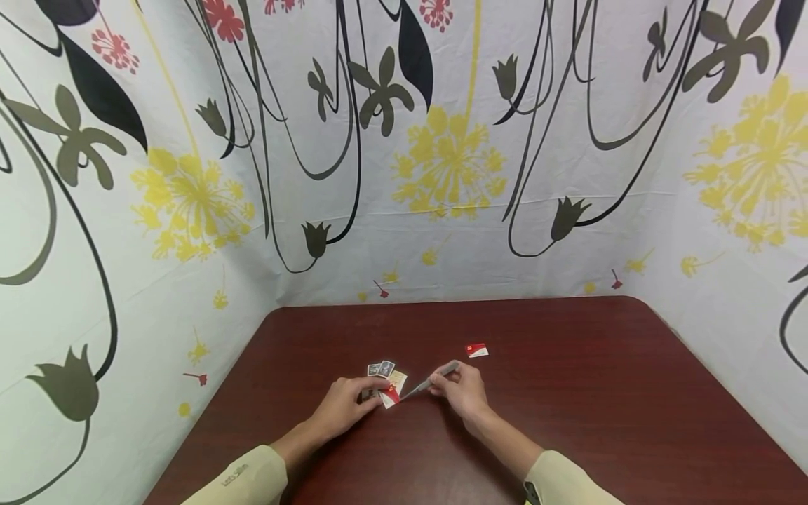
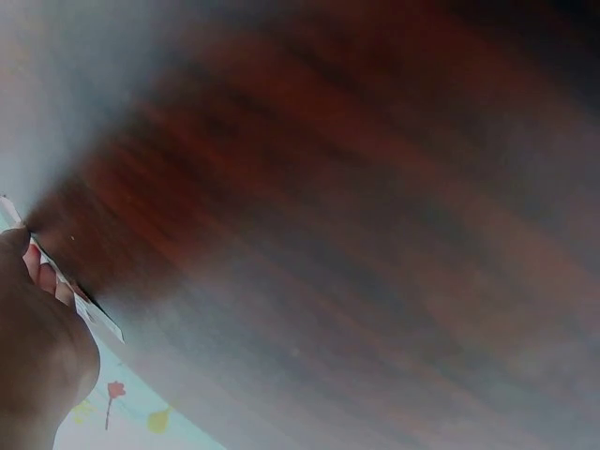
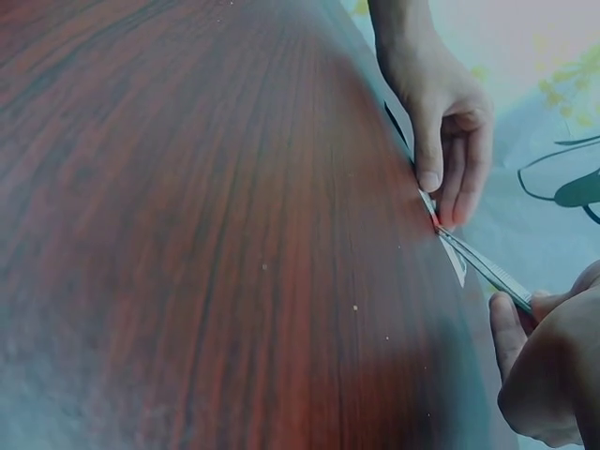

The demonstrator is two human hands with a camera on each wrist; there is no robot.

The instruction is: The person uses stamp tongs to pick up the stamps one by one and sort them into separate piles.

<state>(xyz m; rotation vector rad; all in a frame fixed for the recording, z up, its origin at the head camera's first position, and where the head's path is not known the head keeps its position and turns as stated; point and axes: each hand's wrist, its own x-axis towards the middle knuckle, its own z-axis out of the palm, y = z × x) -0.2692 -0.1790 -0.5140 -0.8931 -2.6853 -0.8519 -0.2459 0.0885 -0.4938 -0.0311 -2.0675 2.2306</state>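
In the head view my left hand (image 1: 344, 405) holds a red-and-white stamp (image 1: 390, 396) between thumb and fingers. Under and beside it a few more small stamps fan out: a yellowish one (image 1: 398, 379) and grey pictured ones (image 1: 381, 368). My right hand (image 1: 463, 393) pinches metal tweezers (image 1: 435, 377), their tips right at the edge of the red-and-white stamp. The right wrist view shows the tweezers (image 3: 487, 267) slanting toward the left hand's fingertips (image 3: 430, 180). At the left wrist view's edge, the left hand (image 2: 42, 347) appears with the stamps seen nearly edge-on.
Another red-and-white stamp (image 1: 477, 350) lies farther back on the dark red wooden table (image 1: 568, 407), beyond the right hand. White cloth with a printed flower pattern (image 1: 442, 245) hangs behind the table and along both sides.
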